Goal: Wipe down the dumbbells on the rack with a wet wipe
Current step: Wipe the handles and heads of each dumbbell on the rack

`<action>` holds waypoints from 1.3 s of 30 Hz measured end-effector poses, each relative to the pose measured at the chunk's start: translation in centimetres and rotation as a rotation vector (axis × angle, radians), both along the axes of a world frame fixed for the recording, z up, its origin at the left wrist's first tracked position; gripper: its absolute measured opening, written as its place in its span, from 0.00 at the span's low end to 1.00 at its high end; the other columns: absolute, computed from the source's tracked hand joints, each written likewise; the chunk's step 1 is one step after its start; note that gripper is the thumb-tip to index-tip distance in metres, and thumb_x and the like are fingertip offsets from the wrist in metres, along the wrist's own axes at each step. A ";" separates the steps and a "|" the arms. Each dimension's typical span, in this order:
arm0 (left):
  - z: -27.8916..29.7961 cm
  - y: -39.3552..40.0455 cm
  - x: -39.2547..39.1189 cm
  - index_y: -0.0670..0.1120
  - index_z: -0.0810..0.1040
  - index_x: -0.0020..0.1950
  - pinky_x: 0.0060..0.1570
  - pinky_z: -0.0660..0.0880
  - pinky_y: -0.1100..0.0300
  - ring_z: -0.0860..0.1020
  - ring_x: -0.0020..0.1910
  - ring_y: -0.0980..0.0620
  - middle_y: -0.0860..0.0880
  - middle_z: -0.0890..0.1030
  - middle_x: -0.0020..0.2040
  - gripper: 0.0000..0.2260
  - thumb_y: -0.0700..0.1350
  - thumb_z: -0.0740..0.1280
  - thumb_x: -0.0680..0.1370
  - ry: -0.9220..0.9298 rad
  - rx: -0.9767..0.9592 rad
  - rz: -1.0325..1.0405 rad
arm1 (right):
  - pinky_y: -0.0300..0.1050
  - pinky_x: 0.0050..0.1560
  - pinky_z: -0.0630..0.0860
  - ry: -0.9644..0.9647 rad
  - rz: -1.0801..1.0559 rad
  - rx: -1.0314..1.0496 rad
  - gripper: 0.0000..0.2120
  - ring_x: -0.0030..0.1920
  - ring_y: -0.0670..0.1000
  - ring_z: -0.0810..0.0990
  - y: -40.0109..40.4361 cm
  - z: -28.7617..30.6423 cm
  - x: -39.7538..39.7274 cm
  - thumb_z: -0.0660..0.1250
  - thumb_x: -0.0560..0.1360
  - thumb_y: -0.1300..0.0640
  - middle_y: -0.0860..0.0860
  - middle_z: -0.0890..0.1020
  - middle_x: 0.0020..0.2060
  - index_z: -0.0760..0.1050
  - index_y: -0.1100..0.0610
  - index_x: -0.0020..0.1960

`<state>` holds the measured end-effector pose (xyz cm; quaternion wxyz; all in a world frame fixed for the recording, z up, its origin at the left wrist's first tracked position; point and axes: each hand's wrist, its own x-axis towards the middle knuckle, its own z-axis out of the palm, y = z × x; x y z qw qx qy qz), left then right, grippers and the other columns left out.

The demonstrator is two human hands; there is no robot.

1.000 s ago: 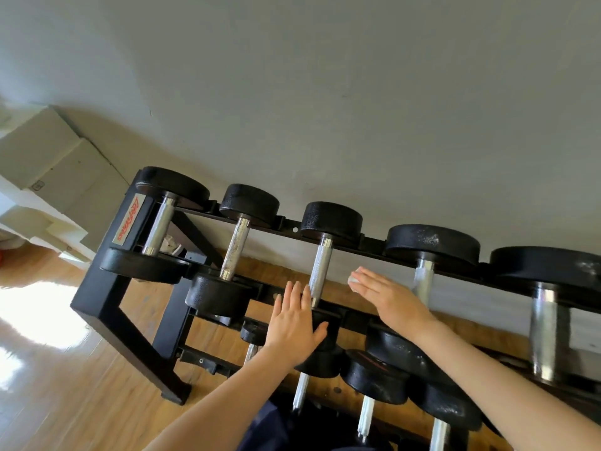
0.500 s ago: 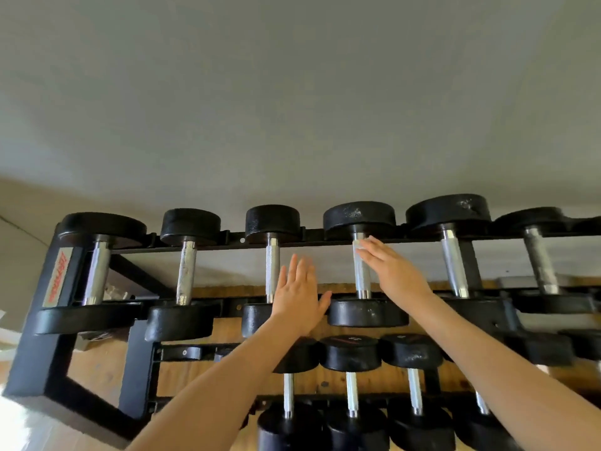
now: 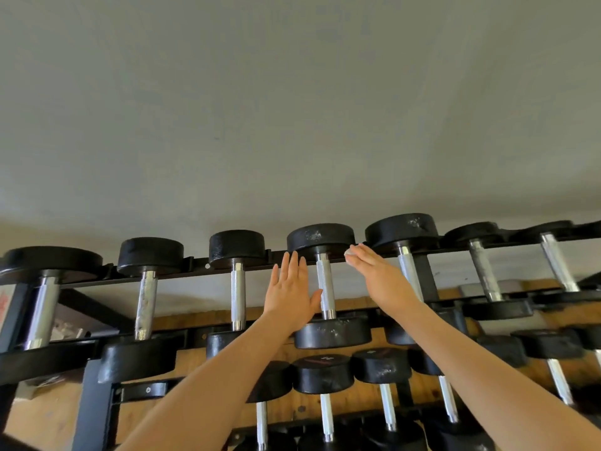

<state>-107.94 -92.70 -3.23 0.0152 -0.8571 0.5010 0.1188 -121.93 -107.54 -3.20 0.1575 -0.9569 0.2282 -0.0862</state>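
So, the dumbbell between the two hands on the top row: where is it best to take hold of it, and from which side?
Grip the dumbbell by its knurled metal handle, the one narrow part; the black heads look too wide to close a hand around. Come from the front and above: the handle lies open toward the viewer, and the left hand is already beside it.

Red lettering on rack [image 3: 9,320] label, apparently there but unreadable.

Black dumbbells [image 3: 325,288], chrome handles; black rack [image 3: 94,402]; white wipe [image 3: 350,252].
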 end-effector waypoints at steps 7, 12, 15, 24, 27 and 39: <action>0.2 -4.3 0.6 0.41 0.37 0.78 0.76 0.42 0.49 0.38 0.78 0.45 0.42 0.39 0.79 0.35 0.60 0.48 0.83 -0.001 -0.046 0.190 | 0.47 0.73 0.61 -0.030 0.131 -0.042 0.32 0.76 0.50 0.55 -4.6 0.7 2.2 0.58 0.75 0.77 0.51 0.58 0.76 0.59 0.57 0.75; -0.3 -6.5 0.6 0.40 0.37 0.78 0.75 0.42 0.49 0.38 0.78 0.45 0.42 0.39 0.79 0.35 0.61 0.48 0.82 0.021 -0.029 0.269 | 0.43 0.72 0.55 -0.042 0.308 -0.118 0.30 0.76 0.50 0.52 -6.3 0.9 6.3 0.56 0.77 0.73 0.51 0.55 0.76 0.57 0.57 0.76; -1.1 -6.2 1.1 0.41 0.38 0.79 0.75 0.40 0.49 0.37 0.78 0.45 0.43 0.39 0.79 0.35 0.61 0.47 0.82 0.034 0.013 0.277 | 0.49 0.71 0.62 -0.034 0.416 -0.157 0.29 0.74 0.54 0.61 -5.2 0.0 8.5 0.65 0.74 0.72 0.54 0.65 0.73 0.65 0.60 0.72; -2.6 -5.7 2.9 0.42 0.33 0.77 0.75 0.39 0.52 0.36 0.77 0.48 0.44 0.37 0.79 0.38 0.62 0.51 0.81 0.132 -0.035 0.234 | 0.50 0.62 0.68 -0.069 0.278 -0.246 0.30 0.65 0.56 0.74 -6.4 -1.9 7.1 0.77 0.66 0.65 0.57 0.75 0.66 0.72 0.63 0.66; -3.1 -5.2 3.6 0.43 0.34 0.77 0.75 0.39 0.53 0.37 0.77 0.49 0.45 0.37 0.79 0.36 0.62 0.49 0.82 0.158 -0.068 0.190 | 0.51 0.65 0.63 0.027 0.327 -0.333 0.29 0.67 0.57 0.72 -4.4 -1.3 8.9 0.76 0.67 0.60 0.57 0.75 0.65 0.73 0.63 0.66; -3.8 -3.9 5.5 0.41 0.36 0.78 0.75 0.39 0.53 0.38 0.78 0.48 0.44 0.39 0.79 0.35 0.61 0.48 0.82 0.204 -0.062 0.115 | 0.47 0.73 0.54 0.065 0.157 -0.151 0.29 0.75 0.49 0.47 -3.8 -1.2 6.2 0.59 0.80 0.54 0.50 0.50 0.75 0.48 0.57 0.74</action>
